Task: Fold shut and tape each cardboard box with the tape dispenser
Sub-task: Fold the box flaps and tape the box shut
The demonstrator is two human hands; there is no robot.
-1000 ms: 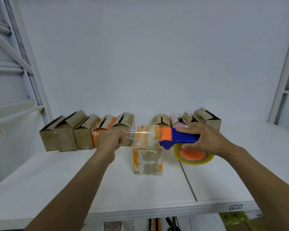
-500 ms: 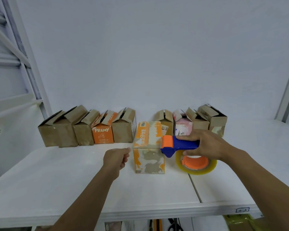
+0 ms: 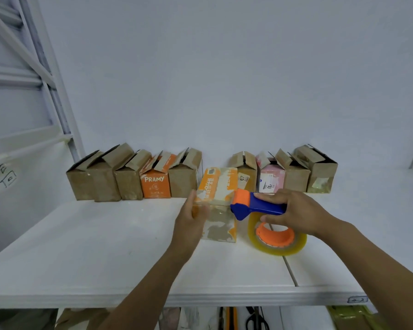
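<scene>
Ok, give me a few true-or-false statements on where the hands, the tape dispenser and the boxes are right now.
1. The right hand grips the tape dispenser by its blue handle. True.
2. The left hand holds a strip of tape up in the air. False: it lies with straight fingers against the left side of the front box.
3. The front box has its top flaps folded down. True.
4. Every flap in the back row is taped shut. False: the back-row boxes have flaps standing up.
5. The orange box with lettering stands at the far right end. False: the PRAMY box is in the left group.
</scene>
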